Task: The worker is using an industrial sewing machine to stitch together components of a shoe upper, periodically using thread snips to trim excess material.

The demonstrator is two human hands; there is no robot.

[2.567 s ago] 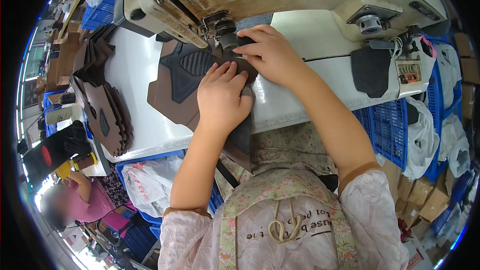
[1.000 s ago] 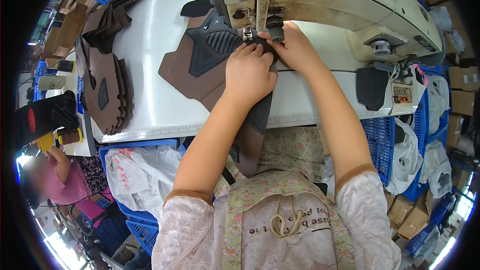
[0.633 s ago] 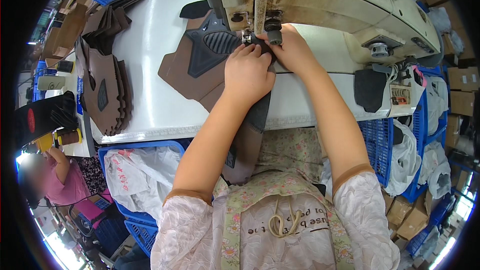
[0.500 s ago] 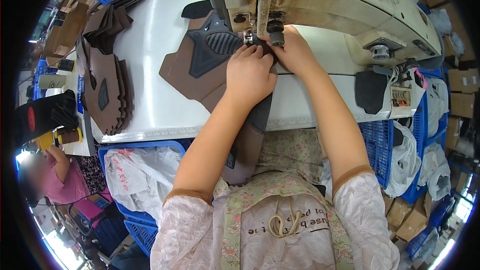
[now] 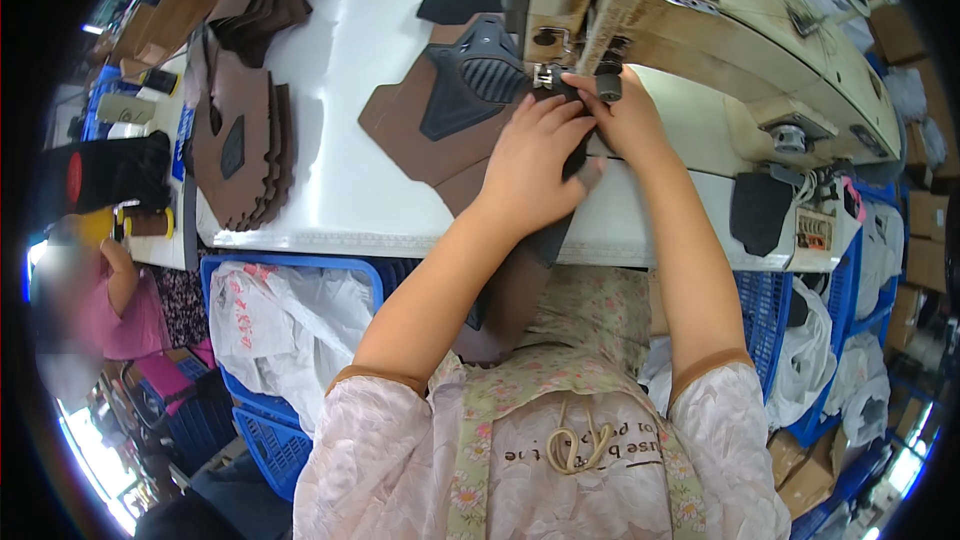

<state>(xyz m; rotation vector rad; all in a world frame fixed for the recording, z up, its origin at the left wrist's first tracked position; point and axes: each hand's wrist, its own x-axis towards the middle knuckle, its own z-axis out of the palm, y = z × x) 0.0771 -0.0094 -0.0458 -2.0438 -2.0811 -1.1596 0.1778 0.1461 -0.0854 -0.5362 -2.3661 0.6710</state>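
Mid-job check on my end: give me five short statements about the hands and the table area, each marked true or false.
1. The left grip lies on the brown piece at the sewing machine. True.
2. The right grip hangs below the edge of the white table. False: it is above the table, close beside the presser foot.
3. A stack of brown pieces lies toward the table's left end. True.
4. The blue crate below the table's left part holds cardboard boxes. False: it holds white plastic.
5. A black flat piece lies toward the table's right end. True.
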